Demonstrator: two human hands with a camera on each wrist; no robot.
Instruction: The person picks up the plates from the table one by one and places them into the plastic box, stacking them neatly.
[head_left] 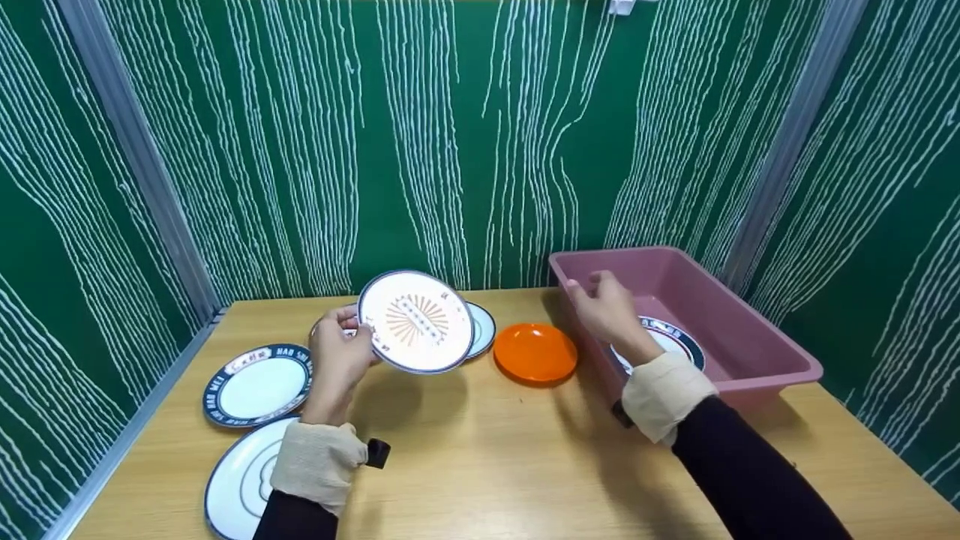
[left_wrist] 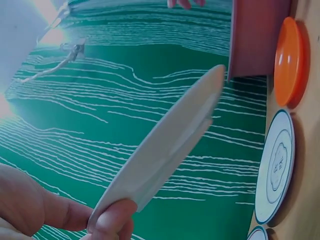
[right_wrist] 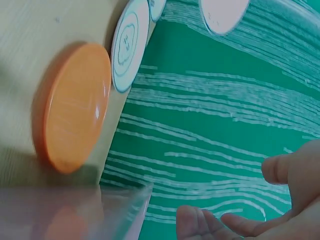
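My left hand [head_left: 337, 364] pinches the edge of a round white plate [head_left: 416, 322] with a blue rim and an orange ray pattern, thumb on its face. It is held tilted above the table, and the left wrist view shows its pale underside [left_wrist: 160, 145]. Over the left side of a pink plastic basin [head_left: 750, 322] is my right hand [head_left: 609, 311], its fingers apart and holding nothing. Inside the basin lies a plate [head_left: 675, 345] with a dark patterned rim, partly hidden by the right wrist. An orange plate [head_left: 535, 352] rests on the table between the hands.
Behind the held plate sits a white plate with a thin coloured rim [head_left: 482, 330]. At the left are a dark-rimmed lettered plate [head_left: 259, 386] and a white plate with grey rings [head_left: 236, 480], partly under the left sleeve. Green walls [head_left: 510, 150] enclose the wooden table [head_left: 495, 465].
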